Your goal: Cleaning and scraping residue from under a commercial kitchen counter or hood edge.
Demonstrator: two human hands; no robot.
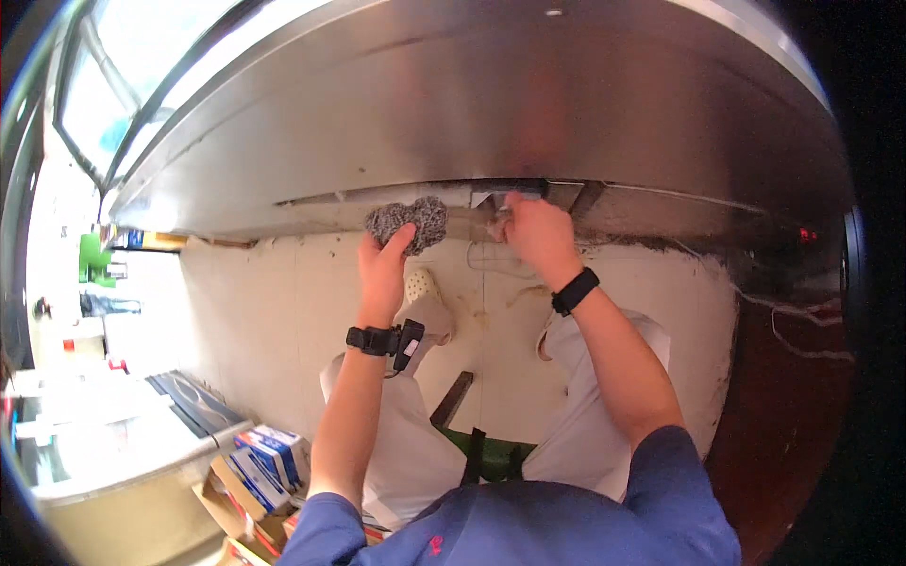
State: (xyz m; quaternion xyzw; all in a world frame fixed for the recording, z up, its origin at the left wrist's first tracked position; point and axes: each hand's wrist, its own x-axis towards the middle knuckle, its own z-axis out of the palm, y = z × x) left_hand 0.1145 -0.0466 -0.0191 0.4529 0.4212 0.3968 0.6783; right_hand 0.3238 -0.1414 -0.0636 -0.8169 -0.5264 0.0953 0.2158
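My left hand [383, 272] grips a grey steel wool scrubber [407, 225], its thumb pressed on the near side. The scrubber is just below the lower edge of a wide stainless steel panel [453, 106]. My right hand [543, 232] is curled at a slot [520, 186] under that edge, to the right of the scrubber. By its fingers shows a small crumpled, brownish thing [499, 228], partly hidden and blurred. A pale flat piece [483, 199] lies just beyond the fingers. Whether the right hand holds either, I cannot tell.
Beneath me is a green seat [456, 440] between my knees. The tiled floor [276, 311] bears dirt along the panel's base. Cardboard boxes [265, 460] with blue-and-white packs stand lower left, beside a pale cabinet [134, 523]. Loose white cables [786, 315] run at the right.
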